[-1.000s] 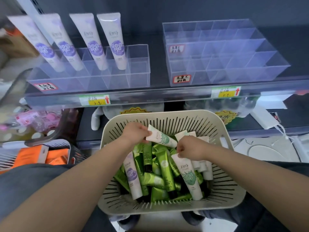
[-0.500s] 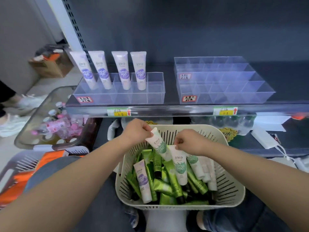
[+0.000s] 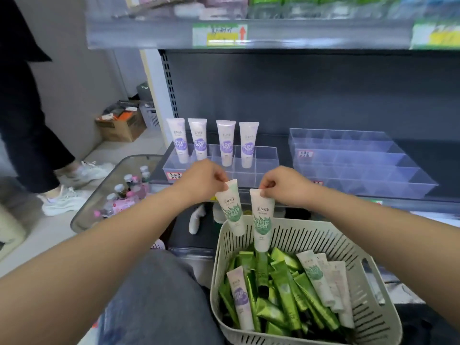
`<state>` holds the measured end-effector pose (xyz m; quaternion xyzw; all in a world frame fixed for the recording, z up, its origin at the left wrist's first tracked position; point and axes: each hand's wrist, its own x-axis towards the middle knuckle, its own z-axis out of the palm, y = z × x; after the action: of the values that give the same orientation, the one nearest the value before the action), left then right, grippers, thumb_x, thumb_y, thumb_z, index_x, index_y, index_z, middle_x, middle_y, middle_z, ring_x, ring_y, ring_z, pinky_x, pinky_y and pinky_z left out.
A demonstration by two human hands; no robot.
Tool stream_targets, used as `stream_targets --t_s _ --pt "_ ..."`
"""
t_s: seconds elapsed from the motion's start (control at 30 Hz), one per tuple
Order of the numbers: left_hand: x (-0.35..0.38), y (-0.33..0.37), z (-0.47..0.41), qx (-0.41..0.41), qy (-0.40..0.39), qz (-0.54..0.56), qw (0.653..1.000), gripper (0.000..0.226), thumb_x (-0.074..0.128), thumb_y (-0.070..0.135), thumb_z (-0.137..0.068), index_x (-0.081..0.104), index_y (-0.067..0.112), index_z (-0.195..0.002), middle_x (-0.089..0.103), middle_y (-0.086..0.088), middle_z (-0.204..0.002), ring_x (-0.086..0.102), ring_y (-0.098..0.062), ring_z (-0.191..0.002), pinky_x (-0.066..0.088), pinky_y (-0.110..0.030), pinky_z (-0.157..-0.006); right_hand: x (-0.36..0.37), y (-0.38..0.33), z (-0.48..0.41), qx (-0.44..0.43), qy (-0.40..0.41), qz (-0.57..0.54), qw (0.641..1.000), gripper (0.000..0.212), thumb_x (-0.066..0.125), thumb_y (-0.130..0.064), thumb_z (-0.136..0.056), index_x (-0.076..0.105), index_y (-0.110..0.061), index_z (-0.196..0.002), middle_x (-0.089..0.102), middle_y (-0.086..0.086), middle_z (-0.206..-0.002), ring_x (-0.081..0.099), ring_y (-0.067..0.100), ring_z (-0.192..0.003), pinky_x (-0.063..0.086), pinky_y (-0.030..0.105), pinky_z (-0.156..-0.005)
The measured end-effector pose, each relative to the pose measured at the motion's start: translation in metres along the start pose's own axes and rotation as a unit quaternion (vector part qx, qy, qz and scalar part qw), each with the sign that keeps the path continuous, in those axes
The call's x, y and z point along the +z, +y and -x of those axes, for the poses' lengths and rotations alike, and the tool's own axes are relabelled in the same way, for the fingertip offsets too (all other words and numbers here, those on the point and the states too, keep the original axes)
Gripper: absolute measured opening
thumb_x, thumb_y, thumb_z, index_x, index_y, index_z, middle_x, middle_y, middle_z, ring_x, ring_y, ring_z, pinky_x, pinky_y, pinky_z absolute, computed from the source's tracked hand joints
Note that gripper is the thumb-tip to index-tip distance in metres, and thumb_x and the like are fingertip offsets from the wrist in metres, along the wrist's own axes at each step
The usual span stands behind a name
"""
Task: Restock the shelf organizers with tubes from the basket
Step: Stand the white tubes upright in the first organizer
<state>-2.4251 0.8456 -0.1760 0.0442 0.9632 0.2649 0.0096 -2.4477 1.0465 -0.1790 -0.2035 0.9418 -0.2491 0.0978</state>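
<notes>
each hand, left hand (image 3: 201,181) and right hand (image 3: 286,185), is pinching a white green-printed plastic tube (image 3: 230,207) by its crimped end; such shallow pinches are risking a slip back into the pale slotted plastic basket (image 3: 348,241).

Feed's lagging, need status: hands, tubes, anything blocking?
Left hand pinches one white-green tube, right hand the second tube. Both hang over basket. No obstruction seen toward organizers.

The left green-leaf tube (image 3: 230,207) and the right green-leaf tube (image 3: 261,220) are each showing the brush-script brand 美加净 above a line of print too small to read. The four purple tubes (image 3: 225,143) are carrying the same script. A price tag (image 3: 220,34) on the upper shelf rail (image 3: 149,33) is displaying a red up arrow beside illegible handwriting. Red-bordered labels (image 3: 305,154) on the organizers (image 3: 348,155) are proving unreadable.
</notes>
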Motion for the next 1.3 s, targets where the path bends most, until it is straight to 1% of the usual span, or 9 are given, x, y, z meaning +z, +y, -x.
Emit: stream_targets --t_s 0.07,0.13,0.2,0.27,0.5,0.63,0.73,0.97,1.3 --pt "-0.018 -0.005 -0.002 0.000 0.018 -0.011 1.000 0.009 0.067 0.016 -0.084 0.072 0.017 -0.092 0.059 0.012 -0.076 0.053 -0.003 -0.071 0.037 -0.015 -0.066 -0.009 -0.016 -0.010 -0.016 0.015 -0.004 1.000 0.009 0.062 -0.013 -0.085 0.070 -0.012 -0.087 0.060 -0.006 -0.081 0.053 0.006 -0.073 0.038 0.016 -0.058" --pt "-0.037 -0.011 -0.004 0.004 0.034 -0.024 0.999 0.009 0.066 0.014 -0.085 0.072 0.018 -0.091 0.058 0.014 -0.073 0.052 0.001 -0.066 0.035 -0.013 -0.061 -0.017 -0.031 -0.021 -0.032 0.035 -0.001 0.999 0.009 0.062 -0.011 -0.084 0.071 -0.010 -0.085 0.061 -0.005 -0.081 0.054 0.009 -0.075 0.040 0.020 -0.062" --pt "-0.056 -0.015 -0.007 0.012 0.054 -0.044 0.997 0.008 0.066 0.014 -0.085 0.072 0.016 -0.091 0.060 0.008 -0.077 0.054 -0.007 -0.070 0.036 -0.016 -0.064 -0.025 -0.046 -0.033 -0.040 0.051 -0.006 0.998 0.009 0.062 -0.011 -0.084 0.071 -0.010 -0.084 0.062 -0.004 -0.081 0.055 0.011 -0.078 0.041 0.022 -0.068" --pt "-0.073 -0.019 -0.010 0.020 0.077 -0.060 0.995 0.008 0.064 0.014 -0.086 0.071 0.015 -0.090 0.061 0.004 -0.080 0.055 -0.014 -0.076 0.034 -0.018 -0.067 -0.032 -0.059 -0.045 -0.045 0.066 -0.020 0.997 0.009 0.062 -0.011 -0.084 0.070 -0.009 -0.085 0.062 -0.003 -0.082 0.056 0.011 -0.076 0.042 0.022 -0.065" --pt "-0.115 -0.035 -0.030 0.043 0.154 -0.100 0.982 0.015 0.059 0.011 -0.089 0.068 0.008 -0.101 0.063 -0.003 -0.094 0.055 -0.018 -0.086 0.036 -0.022 -0.073 -0.045 -0.088 -0.086 -0.062 0.132 -0.059 0.988 0.012 0.060 -0.009 -0.085 0.067 -0.015 -0.077 0.056 -0.014 -0.072 0.052 0.003 -0.066 0.040 0.021 -0.058" --pt "-0.131 -0.051 -0.043 0.036 0.177 -0.107 0.978 0.012 0.059 0.011 -0.089 0.067 0.009 -0.098 0.061 -0.004 -0.093 0.053 -0.018 -0.083 0.038 -0.026 -0.074 -0.044 -0.098 -0.110 -0.070 0.159 -0.073 0.982 0.013 0.057 -0.010 -0.086 0.066 -0.017 -0.079 0.062 -0.004 -0.083 0.056 0.013 -0.077 0.041 0.024 -0.068" --pt "-0.137 -0.064 -0.053 0.030 0.195 -0.110 0.974 0.009 0.059 0.012 -0.089 0.067 0.010 -0.095 0.059 -0.002 -0.091 0.052 -0.017 -0.082 0.036 -0.026 -0.073 -0.042 -0.106 -0.126 -0.081 0.179 -0.073 0.978 0.012 0.057 -0.011 -0.087 0.067 -0.015 -0.083 0.060 -0.005 -0.086 0.055 0.013 -0.082 0.041 0.024 -0.070" --pt "-0.132 -0.093 -0.081 0.033 0.195 -0.115 0.973 0.010 0.060 0.009 -0.088 0.067 0.008 -0.095 0.057 -0.001 -0.088 0.052 -0.018 -0.081 0.038 -0.025 -0.073 -0.023 -0.112 -0.160 -0.080 0.180 -0.079 0.977 0.013 0.055 -0.011 -0.087 0.063 -0.018 -0.082 0.061 -0.003 -0.089 0.057 0.015 -0.083 0.048 0.030 -0.074" --pt "-0.112 -0.121 -0.111 0.021 0.144 -0.128 0.981 0.015 0.058 0.006 -0.089 0.067 0.005 -0.101 0.062 -0.013 -0.104 0.057 -0.025 -0.090 0.042 -0.029 -0.078 0.011 -0.091 -0.194 -0.065 0.152 -0.082 0.983 0.011 0.056 -0.009 -0.088 0.067 -0.014 -0.089 0.062 -0.002 -0.091 0.056 0.013 -0.083 0.042 0.025 -0.070"
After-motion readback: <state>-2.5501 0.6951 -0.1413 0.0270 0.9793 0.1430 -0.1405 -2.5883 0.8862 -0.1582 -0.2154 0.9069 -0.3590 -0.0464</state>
